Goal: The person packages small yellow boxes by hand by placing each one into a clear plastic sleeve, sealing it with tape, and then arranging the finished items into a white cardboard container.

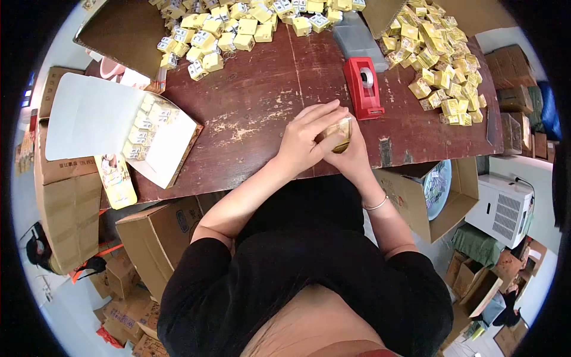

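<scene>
Near the front edge of the worn dark red table (238, 128), a small yellow-gold box (341, 135) sits between my two hands. My left hand (307, 140) has its fingers bent over the top and side of it. From the right, my right hand (355, 156) wraps round it, partly hidden behind my left. Just beyond my hands stands a red tape dispenser (364, 89) with a roll of clear tape. Small yellow-and-white pieces (244, 27) lie heaped at the back. Several small yellow boxes (443, 74) are piled at the back right.
An open white display box (169, 149) holding similar pieces stands at the left, by a yellow printed card (117, 181). A grey plastic container (357, 38) lies behind the dispenser. Cardboard boxes (148, 238) stand below the table, one with a blue round item (437, 190).
</scene>
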Demonstrator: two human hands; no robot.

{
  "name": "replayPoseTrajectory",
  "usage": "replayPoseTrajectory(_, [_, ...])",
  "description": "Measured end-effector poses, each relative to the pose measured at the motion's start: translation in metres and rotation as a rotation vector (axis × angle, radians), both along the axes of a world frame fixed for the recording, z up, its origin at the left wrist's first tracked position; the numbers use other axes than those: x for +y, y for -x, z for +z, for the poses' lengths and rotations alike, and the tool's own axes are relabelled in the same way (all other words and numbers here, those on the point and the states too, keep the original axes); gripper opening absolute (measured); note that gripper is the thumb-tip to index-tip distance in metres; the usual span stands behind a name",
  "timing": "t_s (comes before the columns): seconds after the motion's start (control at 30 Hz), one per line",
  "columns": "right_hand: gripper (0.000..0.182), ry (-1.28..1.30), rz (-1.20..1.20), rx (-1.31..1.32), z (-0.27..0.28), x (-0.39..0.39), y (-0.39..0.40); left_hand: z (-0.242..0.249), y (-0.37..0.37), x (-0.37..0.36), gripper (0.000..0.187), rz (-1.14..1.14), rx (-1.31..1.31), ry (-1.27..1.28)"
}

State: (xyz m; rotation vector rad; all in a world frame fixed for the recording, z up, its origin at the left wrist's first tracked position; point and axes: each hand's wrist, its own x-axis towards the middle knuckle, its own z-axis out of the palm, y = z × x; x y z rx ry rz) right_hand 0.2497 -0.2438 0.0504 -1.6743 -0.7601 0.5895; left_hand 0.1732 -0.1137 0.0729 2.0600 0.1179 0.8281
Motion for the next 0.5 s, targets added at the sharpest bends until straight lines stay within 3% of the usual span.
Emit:
replayPoseTrajectory(0.23, [0.086, 0.029, -0.032, -0.036, -0.006, -0.01, 0.009, -0.028, -0.002, -0.003, 0.029, -0.073, -0.012, -0.084])
replayPoseTrajectory(0.3, [0.086, 0.047, -0.057, 0.052, -0.006, -0.016, 0.01, -0.033, -0.005, -0.003, 0.042, -0.158, -0.046, -0.076])
replayPoseTrajectory(0.37, [0.087, 0.008, -0.088, 0.057, -0.014, -0.021, 0.004, -0.029, -0.01, -0.02, 0.06, -0.137, 0.024, 0.441])
replayPoseTrajectory(0.4, [0.087, -0.037, -0.117, 0.062, -0.017, -0.026, 0.001, -0.035, -0.012, -0.031, 0.072, -0.178, 0.026, 0.978])
replayPoseTrajectory(0.43, [0.089, 0.016, -0.074, -0.023, -0.018, -0.031, -0.004, -0.042, -0.013, -0.029, 0.072, -0.183, 0.024, 0.979])
replayPoseTrajectory(0.5, [0.084, 0.005, 0.068, 0.013, -0.008, -0.045, -0.026, -0.051, -0.019, -0.019, 0.065, -0.402, 0.261, 0.948])
